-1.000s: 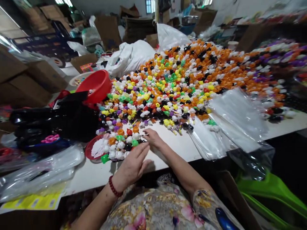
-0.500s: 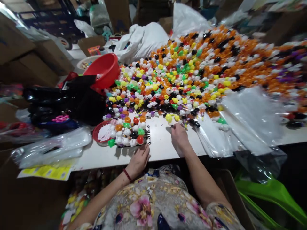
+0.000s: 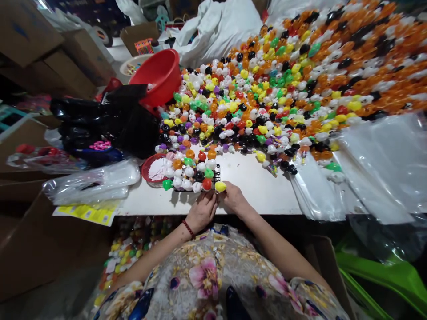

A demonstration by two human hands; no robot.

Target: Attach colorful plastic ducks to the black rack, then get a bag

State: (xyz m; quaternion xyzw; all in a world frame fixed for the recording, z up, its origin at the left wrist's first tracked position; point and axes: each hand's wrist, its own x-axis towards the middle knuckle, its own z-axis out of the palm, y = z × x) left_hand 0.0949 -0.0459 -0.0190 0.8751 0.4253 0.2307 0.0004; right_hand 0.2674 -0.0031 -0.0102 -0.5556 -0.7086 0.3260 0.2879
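At the right front corner of the black rack [image 3: 218, 171], above the white table [image 3: 263, 195], the yellow plastic topper [image 3: 220, 186] sits at the closed fingertips of the right hand [image 3: 234, 197]. The left hand [image 3: 202, 210], fingers bent together, lies by the rack's front edge; whether it grips cannot be told. The topper is probably light, stiff and slippery; grasp it low, at its base, without squeezing the shell. Print on the yellow-and-white sheet [image 3: 86, 214] is too small to read.
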